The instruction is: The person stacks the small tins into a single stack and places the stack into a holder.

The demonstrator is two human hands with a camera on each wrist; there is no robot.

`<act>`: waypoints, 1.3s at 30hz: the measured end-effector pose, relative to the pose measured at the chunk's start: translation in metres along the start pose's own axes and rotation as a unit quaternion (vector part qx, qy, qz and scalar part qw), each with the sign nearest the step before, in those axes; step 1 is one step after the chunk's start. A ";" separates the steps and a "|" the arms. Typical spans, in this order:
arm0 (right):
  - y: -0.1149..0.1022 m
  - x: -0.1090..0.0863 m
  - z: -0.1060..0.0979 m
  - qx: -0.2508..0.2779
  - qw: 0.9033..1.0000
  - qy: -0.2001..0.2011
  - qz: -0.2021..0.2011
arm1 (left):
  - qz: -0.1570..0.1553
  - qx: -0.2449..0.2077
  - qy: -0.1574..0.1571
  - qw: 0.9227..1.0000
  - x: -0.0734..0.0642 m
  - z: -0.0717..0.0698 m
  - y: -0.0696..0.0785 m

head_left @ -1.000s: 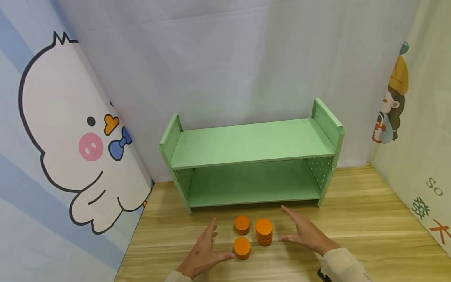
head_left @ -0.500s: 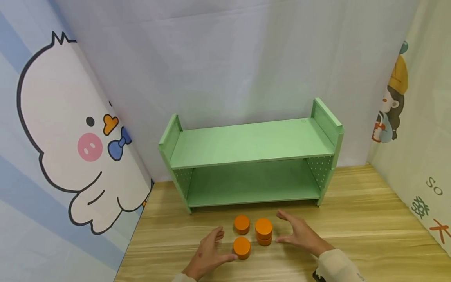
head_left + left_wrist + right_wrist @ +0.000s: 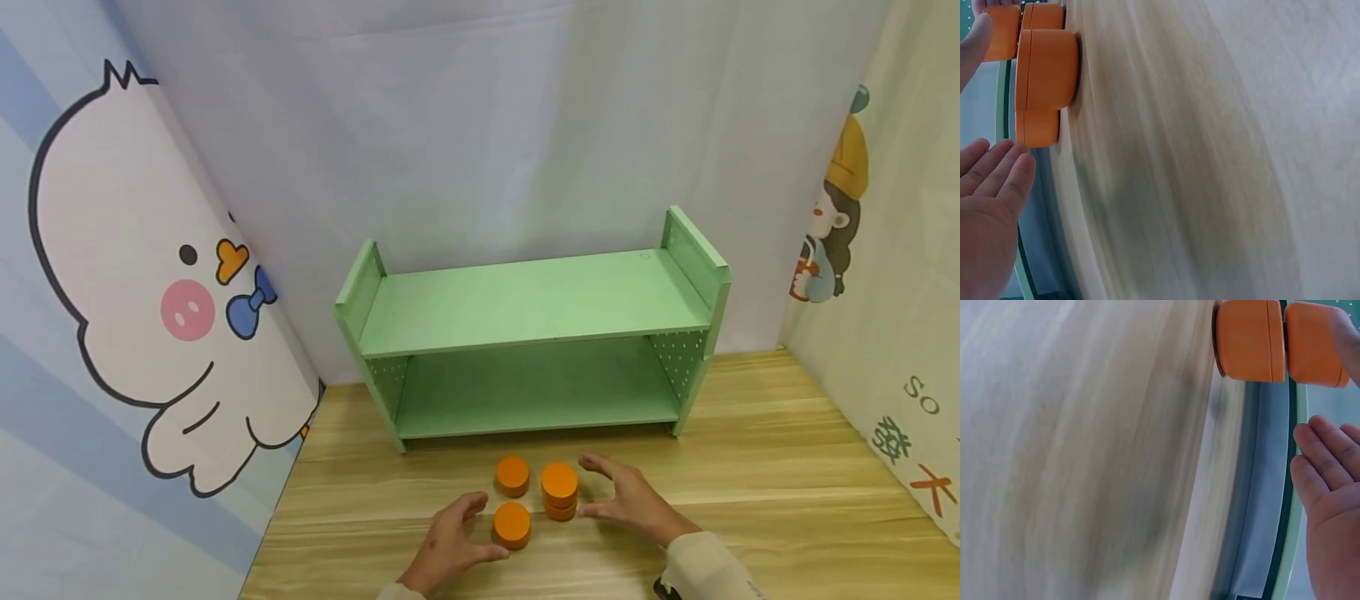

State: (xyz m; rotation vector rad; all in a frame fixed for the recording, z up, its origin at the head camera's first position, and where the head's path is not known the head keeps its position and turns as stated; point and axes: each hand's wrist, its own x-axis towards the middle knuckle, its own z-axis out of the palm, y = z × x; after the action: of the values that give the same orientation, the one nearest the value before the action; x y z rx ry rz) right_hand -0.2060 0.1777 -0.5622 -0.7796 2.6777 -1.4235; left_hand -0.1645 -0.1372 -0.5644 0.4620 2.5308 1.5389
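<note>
Your left hand (image 3: 450,543), lower left, is spread wide between thumb and fingers and has hold of nothing; its gap faces right. Just right of it, beside the thumb tip, a squat, smooth orange cylinder (image 3: 512,527), apparently plastic, lies flat on the wood-grain counter (image 3: 750,467). Whether thumb and cylinder touch, you cannot tell. Directly behind it, a little apart, sits a second orange cylinder (image 3: 513,475) of matching shape, on the side toward the pale-green, two-level shelf (image 3: 540,304), whose long axis runs left to right. Your left hand is the nearer to both of these; being round and low, neither has a long side to line up with. Right of them is an upright stack of two orange cylinders (image 3: 559,492), one resting on the other, its axis pointing up. Your right hand (image 3: 637,500), just right of the stack and nearer to it, is parted and holding nothing, its gap facing left, so all four cylinders lie between your hands.
</note>
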 end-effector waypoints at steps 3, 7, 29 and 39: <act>0.000 0.001 0.002 0.004 1.000 0.000 0.005 | 0.008 -0.006 0.002 1.000 0.001 0.002 -0.001; -0.001 0.002 0.006 0.012 1.000 -0.002 0.006 | 0.006 -0.023 0.001 1.000 0.001 0.004 0.001; 0.007 0.010 0.026 0.065 0.997 -0.004 0.038 | -0.010 -0.083 0.015 0.996 0.009 0.021 -0.011; 0.008 0.011 0.031 0.082 0.995 -0.003 0.062 | -0.036 -0.117 0.022 0.992 0.010 0.026 -0.016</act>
State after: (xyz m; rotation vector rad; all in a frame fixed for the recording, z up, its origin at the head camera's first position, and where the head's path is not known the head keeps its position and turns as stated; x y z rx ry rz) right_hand -0.2115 0.1534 -0.5843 -0.5940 2.5154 -1.5815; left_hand -0.1694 -0.1192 -0.5896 0.3053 2.3286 1.8057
